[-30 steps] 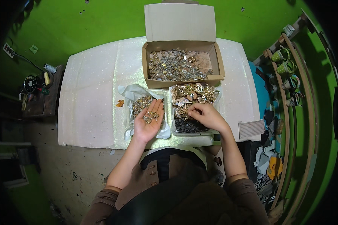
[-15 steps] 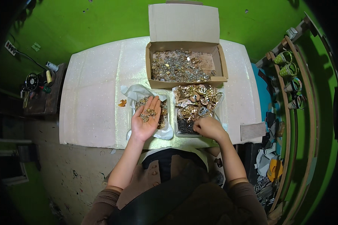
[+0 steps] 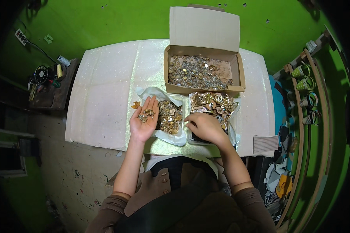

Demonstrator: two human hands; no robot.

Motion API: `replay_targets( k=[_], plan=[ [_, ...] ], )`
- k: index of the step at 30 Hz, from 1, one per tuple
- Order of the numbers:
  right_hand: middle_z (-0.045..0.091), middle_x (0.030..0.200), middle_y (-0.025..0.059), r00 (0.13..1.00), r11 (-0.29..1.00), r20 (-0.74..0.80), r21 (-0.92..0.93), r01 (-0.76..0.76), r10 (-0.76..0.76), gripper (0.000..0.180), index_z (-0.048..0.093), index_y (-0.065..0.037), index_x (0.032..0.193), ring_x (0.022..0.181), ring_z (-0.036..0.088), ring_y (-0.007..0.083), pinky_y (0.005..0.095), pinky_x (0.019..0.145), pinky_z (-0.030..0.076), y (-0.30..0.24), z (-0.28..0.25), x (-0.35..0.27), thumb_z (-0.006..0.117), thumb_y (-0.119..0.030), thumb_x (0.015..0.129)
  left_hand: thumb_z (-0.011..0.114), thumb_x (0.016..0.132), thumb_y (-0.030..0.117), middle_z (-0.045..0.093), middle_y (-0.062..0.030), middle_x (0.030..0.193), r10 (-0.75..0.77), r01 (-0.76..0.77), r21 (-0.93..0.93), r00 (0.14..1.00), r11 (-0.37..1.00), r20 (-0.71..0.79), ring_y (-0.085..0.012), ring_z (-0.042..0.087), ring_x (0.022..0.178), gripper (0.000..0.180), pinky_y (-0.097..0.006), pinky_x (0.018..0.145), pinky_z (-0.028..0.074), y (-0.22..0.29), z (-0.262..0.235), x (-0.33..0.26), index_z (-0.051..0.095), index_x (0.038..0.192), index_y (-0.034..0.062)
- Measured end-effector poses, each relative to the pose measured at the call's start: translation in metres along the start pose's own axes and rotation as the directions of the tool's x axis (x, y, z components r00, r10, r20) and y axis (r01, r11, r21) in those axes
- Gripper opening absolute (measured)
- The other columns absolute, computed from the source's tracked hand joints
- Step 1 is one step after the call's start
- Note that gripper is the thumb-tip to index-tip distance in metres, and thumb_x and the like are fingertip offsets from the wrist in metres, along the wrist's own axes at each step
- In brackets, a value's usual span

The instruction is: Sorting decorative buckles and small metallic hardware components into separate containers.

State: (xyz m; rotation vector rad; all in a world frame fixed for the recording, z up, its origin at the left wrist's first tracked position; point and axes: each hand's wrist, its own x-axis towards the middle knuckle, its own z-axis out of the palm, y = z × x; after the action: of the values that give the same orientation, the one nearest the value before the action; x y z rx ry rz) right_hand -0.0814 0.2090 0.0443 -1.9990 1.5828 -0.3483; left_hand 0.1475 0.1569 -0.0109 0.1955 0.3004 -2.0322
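My left hand (image 3: 142, 126) is held palm up with its fingers stretched out, above the left side of the left tray (image 3: 181, 139). On its palm rest several small shiny gold and silver-coloured ornaments (image 3: 148, 112). More of these small ornaments (image 3: 169, 116) fill that tray, which is lined with pale paper. My right hand (image 3: 206, 126) hovers palm down over the left part of the right tray (image 3: 194, 142), its thumb and fingers curled together. Whatever is between its fingertips is too small to make out. Larger gold-toned pieces (image 3: 213, 103) lie heaped beyond it.
An open cardboard box (image 3: 204, 90) of small ornaments stands behind the trays. An orange leaf-shaped piece (image 3: 136, 105) lies by the left tray, and a striped card (image 3: 265, 144) at the right table edge. A rack with sandals (image 3: 307, 101) stands at right, a side table with thread spools (image 3: 59, 71) at left.
My right hand has moved left from the dark pieces in the right tray toward the gap between trays. My left hand has shifted left, uncovering more of the left tray. The whole view has shifted.
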Motion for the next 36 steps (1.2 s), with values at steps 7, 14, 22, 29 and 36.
replay_targets(
  k=[7,14,22,29,36],
  plan=[
    [0.060,0.086,0.0117,0.967,0.969,-0.198,0.158,0.191,-0.158,0.024,0.061,-0.006,0.099,0.080,0.058,0.0297,0.0368,0.071,0.047,-0.014,0.028,0.028,0.057,-0.021,0.080,0.027,0.095,0.020,0.033,-0.0114,0.140,-0.052,0.053,0.031,0.999,0.998,-0.015,-0.0235,0.032,0.129,0.043,-0.039,0.103,0.032,-0.014,-0.007,-0.006,0.031,0.134,0.0032],
    [0.056,0.083,0.0115,0.954,0.976,-0.233,0.062,0.207,-0.188,0.025,0.059,-0.005,0.092,0.081,0.058,0.0297,0.0393,0.066,0.048,-0.033,0.046,0.042,0.060,-0.024,0.077,0.027,0.095,0.021,0.030,-0.0115,0.141,-0.035,0.029,0.181,0.999,0.983,0.030,-0.0225,0.036,0.124,0.045,-0.035,0.101,0.032,-0.023,-0.010,-0.006,0.027,0.136,0.0031],
    [0.061,0.081,0.0114,0.970,0.945,-0.216,0.277,0.172,-0.113,0.018,0.063,-0.003,0.084,0.071,0.061,0.0275,0.0348,0.062,0.048,-0.028,0.041,0.053,0.059,-0.019,0.077,0.029,0.094,0.019,0.031,-0.0127,0.140,-0.020,0.018,0.113,1.000,0.993,0.013,-0.0218,0.030,0.130,0.044,-0.035,0.106,0.026,-0.011,-0.009,-0.014,0.030,0.135,0.0032],
    [0.060,0.071,0.0026,0.997,0.689,0.032,0.721,-0.075,0.075,0.024,0.062,0.001,0.094,0.060,0.052,0.0084,0.0237,0.056,0.043,-0.003,0.039,0.054,0.058,-0.020,0.083,0.030,0.094,0.019,0.034,-0.0126,0.139,-0.015,0.017,0.037,0.999,0.999,-0.048,-0.0232,0.033,0.128,0.042,-0.038,0.101,0.035,-0.012,-0.005,-0.014,0.032,0.133,0.0027],
    [0.058,0.079,-0.0001,0.969,0.420,0.237,0.874,-0.246,0.074,0.019,0.059,0.000,0.094,0.068,0.050,0.0055,0.0197,0.063,0.041,-0.002,0.028,0.045,0.053,-0.018,0.089,0.030,0.094,0.019,0.034,-0.0124,0.139,-0.030,0.032,0.041,0.999,0.999,-0.041,-0.0230,0.034,0.128,0.042,-0.037,0.101,0.035,-0.013,-0.003,-0.013,0.033,0.133,0.0025]
  ],
)
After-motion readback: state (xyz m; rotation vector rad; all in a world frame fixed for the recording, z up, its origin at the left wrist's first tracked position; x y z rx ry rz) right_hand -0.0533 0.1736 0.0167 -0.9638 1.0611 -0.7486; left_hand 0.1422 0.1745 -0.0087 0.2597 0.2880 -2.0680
